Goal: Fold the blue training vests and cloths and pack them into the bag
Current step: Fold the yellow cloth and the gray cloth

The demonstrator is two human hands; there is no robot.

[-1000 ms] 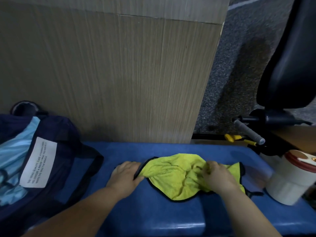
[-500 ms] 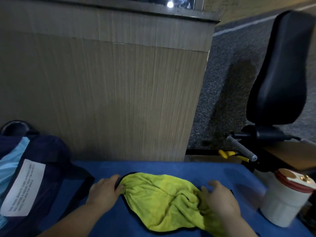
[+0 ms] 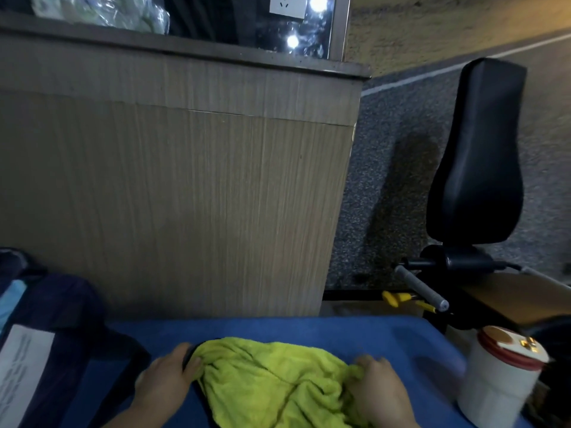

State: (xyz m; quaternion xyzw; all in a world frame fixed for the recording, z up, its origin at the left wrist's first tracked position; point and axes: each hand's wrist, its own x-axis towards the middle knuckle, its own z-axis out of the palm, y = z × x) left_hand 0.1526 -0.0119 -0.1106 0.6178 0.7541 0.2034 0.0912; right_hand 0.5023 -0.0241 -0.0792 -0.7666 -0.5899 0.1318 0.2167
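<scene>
A crumpled yellow-green cloth (image 3: 272, 381) with a dark edge lies on the blue padded bench (image 3: 309, 330) at the bottom of the view. My left hand (image 3: 165, 381) pinches the cloth's left edge. My right hand (image 3: 378, 393) grips the bunched fabric on the right side. A dark navy bag (image 3: 58, 344) with a white label and light blue fabric inside sits on the bench to the left; its lower part is cut off by the frame.
A white canister with a red lid (image 3: 502, 375) stands at the bench's right end. A wood-grain partition (image 3: 185, 196) rises just behind the bench. To the right are a black padded seat back (image 3: 477, 149), a grey handle bar (image 3: 421, 287) and grey carpet.
The view has tilted upward, so cloth and hands sit lower in the frame. Both hands have stayed on the cloth, spreading it wider along the bench.
</scene>
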